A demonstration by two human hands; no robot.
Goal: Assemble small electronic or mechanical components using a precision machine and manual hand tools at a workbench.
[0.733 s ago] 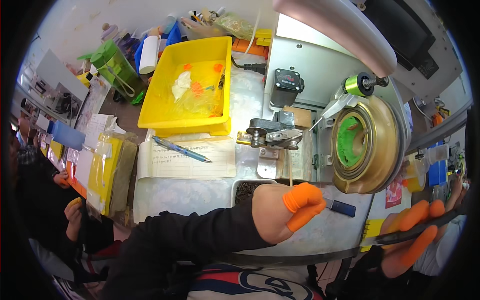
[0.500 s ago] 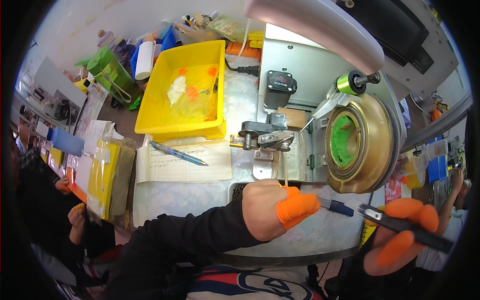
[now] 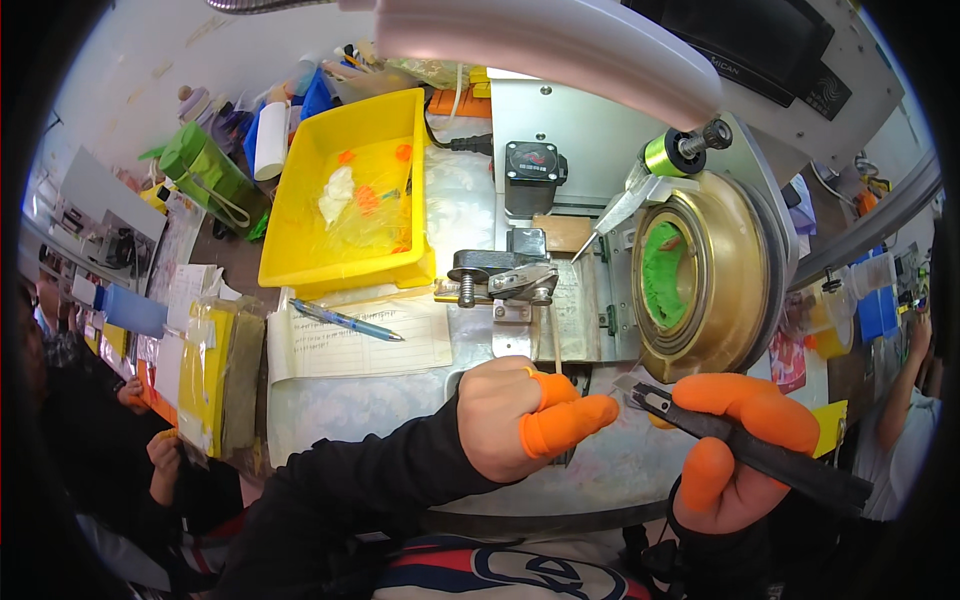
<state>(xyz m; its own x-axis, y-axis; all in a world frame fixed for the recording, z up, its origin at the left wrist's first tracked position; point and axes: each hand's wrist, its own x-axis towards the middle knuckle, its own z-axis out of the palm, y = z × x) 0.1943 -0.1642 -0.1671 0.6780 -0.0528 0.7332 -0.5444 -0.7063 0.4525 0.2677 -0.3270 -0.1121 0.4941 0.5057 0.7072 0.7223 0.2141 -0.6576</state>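
My left hand [image 3: 500, 415], with orange finger cots on its fingers, is closed in a pinch over the bench front; whatever lies between its fingertips I cannot make out. My right hand [image 3: 735, 455], also in orange finger cots, grips a slim black hand tool [image 3: 755, 455] with a silver insert near its tip. The tool points left, toward my left fingertips, with a small gap between. A small translucent piece [image 3: 625, 385] shows at its tip. Just beyond the hands are a metal clamp fixture [image 3: 510, 280] and a large brass-coloured ring-shaped wheel [image 3: 700, 280] with green lining.
A yellow tray [image 3: 275, 255] holds orange bits and white tissue. A notebook [image 3: 400, 360] with a pen [image 3: 345, 320] lies left of the fixture. A pale lamp arm [image 3: 560, 50] hangs overhead. At far left are a co-worker's hands [image 3: 165, 455] and yellow folders [image 3: 205, 375].
My right hand and the black tool have moved left and up, nearer my left hand. The dark blue piece by my left fingertips no longer shows. The view has shifted slightly.
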